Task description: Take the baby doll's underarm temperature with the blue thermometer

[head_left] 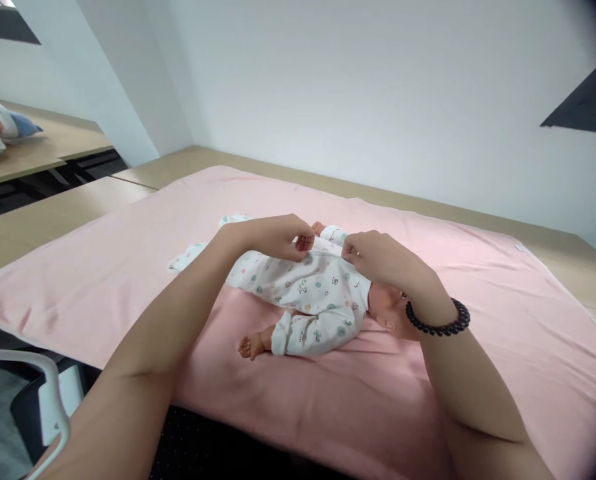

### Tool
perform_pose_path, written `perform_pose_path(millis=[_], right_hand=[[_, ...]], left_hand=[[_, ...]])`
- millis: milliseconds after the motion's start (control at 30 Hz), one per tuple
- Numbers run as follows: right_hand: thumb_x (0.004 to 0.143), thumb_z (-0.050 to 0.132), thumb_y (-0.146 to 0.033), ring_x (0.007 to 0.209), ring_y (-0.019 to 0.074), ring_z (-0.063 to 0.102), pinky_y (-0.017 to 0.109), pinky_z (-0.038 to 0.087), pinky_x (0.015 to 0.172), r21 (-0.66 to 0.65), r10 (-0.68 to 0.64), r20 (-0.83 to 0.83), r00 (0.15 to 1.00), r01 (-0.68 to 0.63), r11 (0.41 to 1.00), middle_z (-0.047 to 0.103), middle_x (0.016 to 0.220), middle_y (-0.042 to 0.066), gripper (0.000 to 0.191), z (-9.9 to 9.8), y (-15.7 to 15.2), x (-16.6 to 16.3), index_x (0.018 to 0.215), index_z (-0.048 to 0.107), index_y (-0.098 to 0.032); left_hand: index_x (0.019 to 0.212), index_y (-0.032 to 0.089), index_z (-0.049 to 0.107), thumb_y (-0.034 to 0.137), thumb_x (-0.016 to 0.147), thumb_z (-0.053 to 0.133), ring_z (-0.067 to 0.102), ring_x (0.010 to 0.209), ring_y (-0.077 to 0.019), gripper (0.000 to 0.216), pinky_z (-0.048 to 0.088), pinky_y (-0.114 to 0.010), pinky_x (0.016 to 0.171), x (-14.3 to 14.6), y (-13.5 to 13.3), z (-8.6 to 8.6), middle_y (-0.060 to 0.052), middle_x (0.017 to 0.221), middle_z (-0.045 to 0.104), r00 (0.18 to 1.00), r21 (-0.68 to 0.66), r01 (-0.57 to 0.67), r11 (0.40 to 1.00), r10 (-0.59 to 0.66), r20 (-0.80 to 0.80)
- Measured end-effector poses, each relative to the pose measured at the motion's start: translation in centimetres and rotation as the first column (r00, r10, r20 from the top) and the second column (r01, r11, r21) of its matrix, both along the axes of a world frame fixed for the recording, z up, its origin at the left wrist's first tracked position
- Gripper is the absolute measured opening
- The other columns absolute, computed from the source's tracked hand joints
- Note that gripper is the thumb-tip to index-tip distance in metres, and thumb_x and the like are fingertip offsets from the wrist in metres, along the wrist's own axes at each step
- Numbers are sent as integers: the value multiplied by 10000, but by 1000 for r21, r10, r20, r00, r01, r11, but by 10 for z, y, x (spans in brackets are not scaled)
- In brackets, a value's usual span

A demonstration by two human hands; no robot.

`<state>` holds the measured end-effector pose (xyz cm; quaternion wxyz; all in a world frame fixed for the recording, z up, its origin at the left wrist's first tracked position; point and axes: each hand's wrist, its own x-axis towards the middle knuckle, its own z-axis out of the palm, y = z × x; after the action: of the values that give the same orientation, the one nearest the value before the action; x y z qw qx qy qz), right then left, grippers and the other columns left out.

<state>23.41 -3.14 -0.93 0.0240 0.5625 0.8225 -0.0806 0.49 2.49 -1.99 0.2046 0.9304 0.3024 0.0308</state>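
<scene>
A baby doll (385, 303) lies on its back on a pink blanket (328, 393), its head to the right and legs to the left. It wears a white printed romper (303, 287) with small green and orange figures. Above the doll's chest, my left hand (283, 237) pinches the front edge of the romper. My right hand (378, 257), closed too, pinches the same edge nearer the neck, and the cloth is lifted between both hands. A black beaded bracelet circles my right wrist. My right hand and forearm hide part of the doll's face.
The blanket covers most of a wooden table (188, 160) set against a white wall. On another table at the far left lies a second doll (3, 127) in blue and white cloth. A white curved frame (53, 393) and a dark chair stand at the lower left.
</scene>
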Motion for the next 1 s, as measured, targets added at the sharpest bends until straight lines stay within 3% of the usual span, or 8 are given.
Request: perform_pose_path(millis=[100,267,533,767,1000], right_hand=[[887,479,-123,658,161,533,292,336,590,4,28,65,997,-29,1000,679,811,46,141,-1,-1,-2,791,559,-190],[901,477,-135,654,160,526,292,323,582,8,46,108,993,-47,999,669,797,55,149,-3,-2,-4,786,556,-186],[897,481,-133,689,173,549,301,337,591,-2,30,117,993,-30,1000,686,844,69,137,-1,-2,-4,826,588,-185],[906,475,-149,649,165,534,303,328,568,-15,33,113,993,-32,999,680,813,59,148,-1,-3,-4,799,569,-188],[928,456,-201,654,163,534,305,320,584,7,29,72,997,-29,1000,664,792,48,159,-2,-2,-2,811,564,-196]], left_hand=[[781,188,621,224,747,578,568,685,-148,65,390,-281,651,9,3,-10,-12,782,675,999,182,-30,983,37,-36],[639,192,579,159,676,563,468,552,-127,53,357,-307,635,20,8,-28,5,649,602,997,401,73,913,-68,-29],[566,186,534,106,708,544,371,519,-119,163,366,-338,677,27,0,-25,-14,636,587,991,500,117,858,-71,-111],[562,192,519,152,728,563,320,485,-117,177,328,-343,638,24,2,-26,7,580,538,989,463,127,877,-79,-121],[521,186,427,128,676,557,350,501,-127,210,320,-353,636,25,0,-20,-3,566,496,985,493,134,860,-60,-164]])
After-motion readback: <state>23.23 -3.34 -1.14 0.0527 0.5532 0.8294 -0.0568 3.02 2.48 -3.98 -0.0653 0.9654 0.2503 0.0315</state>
